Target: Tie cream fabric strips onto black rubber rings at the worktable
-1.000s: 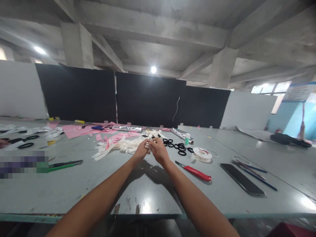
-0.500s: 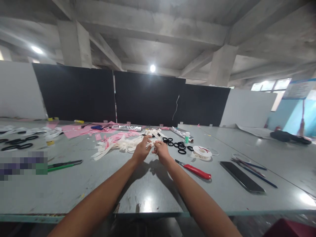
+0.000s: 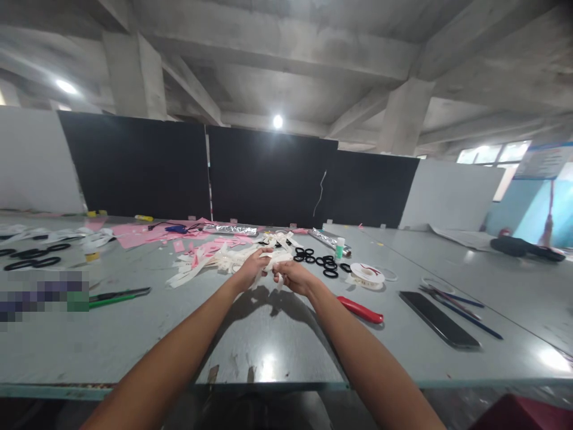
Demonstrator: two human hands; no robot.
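Hands meeting over white ribbon on the grey table.
Left hand and right hand each pinch the white ribbon strip, which spans between their pressed-together fingertips.

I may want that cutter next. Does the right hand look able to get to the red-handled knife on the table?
Probably yes. The red-handled knife lies on the table just right of the right hand, with nothing between them. That hand, like the left hand, now holds a white ribbon piece.
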